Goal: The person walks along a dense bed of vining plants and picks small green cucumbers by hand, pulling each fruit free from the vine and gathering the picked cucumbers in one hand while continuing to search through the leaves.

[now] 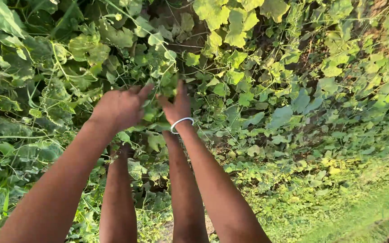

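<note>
Both my arms reach into a dense mat of green vine leaves. My left hand (121, 108) is curled, with its fingers closed on a clump of leafy vine (160, 83) between the two hands. From the other side, my right hand (176, 107) grips the same clump, its fingers partly hidden by leaves. A silver bangle (181, 123) sits on my right wrist. What lies inside the clump is hidden by foliage.
Broad-leaved creeper (289, 90) covers nearly the whole view, with thin stems and tendrils crossing it. Two bare legs (118, 193) show between my arms. Short grass (365, 207) lies at the lower right, and bare brown soil (167, 11) shows through gaps at the top.
</note>
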